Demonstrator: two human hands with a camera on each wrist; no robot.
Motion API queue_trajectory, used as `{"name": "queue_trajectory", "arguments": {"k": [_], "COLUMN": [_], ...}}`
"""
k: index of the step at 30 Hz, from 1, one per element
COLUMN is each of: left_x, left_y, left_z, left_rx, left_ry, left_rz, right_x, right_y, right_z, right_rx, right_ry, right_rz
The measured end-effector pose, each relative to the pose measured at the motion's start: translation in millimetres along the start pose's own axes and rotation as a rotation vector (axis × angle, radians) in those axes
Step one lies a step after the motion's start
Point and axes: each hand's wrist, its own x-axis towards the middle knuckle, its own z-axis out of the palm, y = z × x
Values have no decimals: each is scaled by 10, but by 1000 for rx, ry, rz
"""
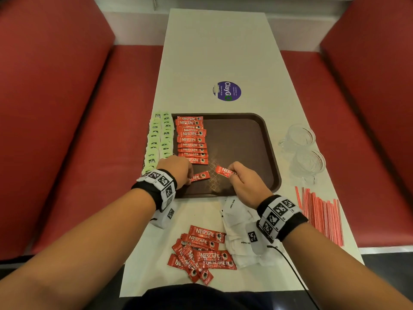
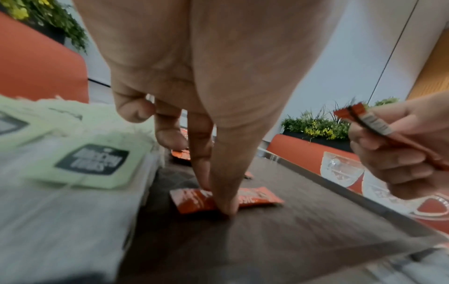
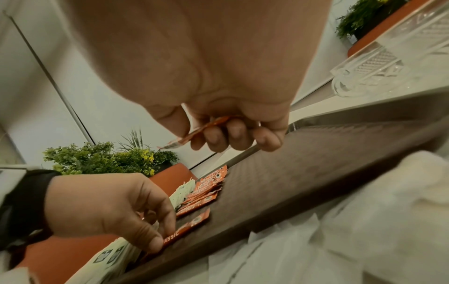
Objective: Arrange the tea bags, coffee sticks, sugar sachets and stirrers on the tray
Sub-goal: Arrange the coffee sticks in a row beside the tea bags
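Observation:
A brown tray (image 1: 241,148) lies on the white table. Green tea bags (image 1: 158,139) fill two columns along its left side, with a column of red coffee sticks (image 1: 192,139) beside them. My left hand (image 1: 190,176) pinches one end of a coffee stick (image 1: 201,176) that lies flat on the tray just below that column; thumb and forefinger meet on the stick (image 2: 255,198). My right hand (image 1: 231,173) holds a second coffee stick (image 1: 223,170) in the air above the tray's middle, fingers curled round it (image 3: 206,126).
Loose coffee sticks (image 1: 201,253) are heaped near the table's front edge, with white sugar sachets (image 1: 241,231) to their right. Red-and-white stirrers (image 1: 319,215) lie at the right edge. Two glass cups (image 1: 299,135) stand right of the tray. Red benches flank the table.

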Motion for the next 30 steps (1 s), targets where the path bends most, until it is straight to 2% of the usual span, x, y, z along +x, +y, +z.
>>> {"name": "queue_trajectory", "arguments": {"k": [5, 15, 19, 21, 25, 28, 30], "left_x": [150, 270, 193, 111, -123, -162, -151], "left_y": [20, 37, 16, 24, 90, 70, 21], "left_z": [-66, -160, -170, -171, -182, -146, -128], "left_rx": [21, 30, -34, -164, -435, -357, -277], "left_ry": [78, 83, 192, 222, 182, 203, 234], "left_rz": [-56, -68, 25, 131, 373, 479, 474], "right_x": [22, 85, 130, 152, 200, 212, 214], "right_y": [27, -10, -28, -24, -40, -90, -124], "right_z": [-20, 16, 22, 34, 72, 77, 72], "right_rx": [-6, -7, -31, -50, -92, -115, -128], "right_ry": [-22, -62, -101, -128, -191, -226, -220], "right_rz": [24, 35, 38, 25, -8, -34, -48]}}
